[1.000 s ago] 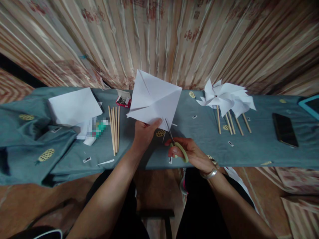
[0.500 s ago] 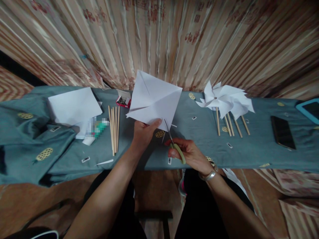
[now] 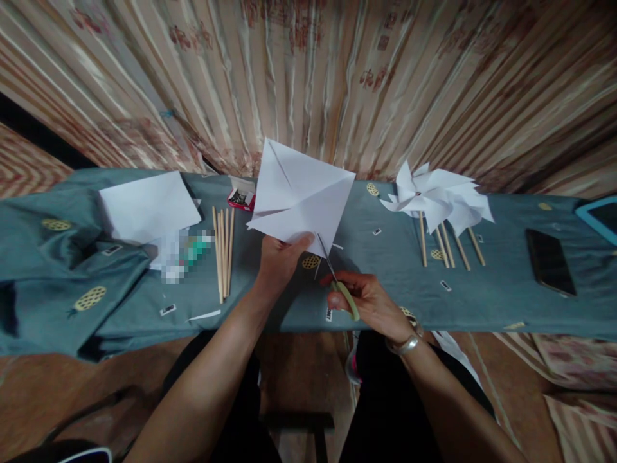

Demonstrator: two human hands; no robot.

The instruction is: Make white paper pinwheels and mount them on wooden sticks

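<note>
A creased square of white paper [image 3: 308, 186] is tilted up above the table, with slits running in from its corners. My left hand [image 3: 282, 260] pinches its lower edge, thumb on top and fingers underneath. In my right hand [image 3: 361, 299] is a pair of scissors [image 3: 344, 297] with green handles, fingers closed round the loops. The blades lie at the paper's near corner, just right of my left thumb. Whether the blades are fully closed is hard to make out.
Wooden sticks [image 3: 223, 257], a small red box [image 3: 241, 197], white sheets [image 3: 149, 206] and a partly blurred tube [image 3: 193, 251] lie left. Paper pinwheels [image 3: 438, 193] on sticks, a phone [image 3: 549, 260] and a blue-edged device [image 3: 600, 212] lie right. A curtain [image 3: 308, 83] hangs behind the table.
The whole view has shifted slightly. Both hands keep their hold, and the scissors stay at the paper's near corner, with their blades looking closer together.
</note>
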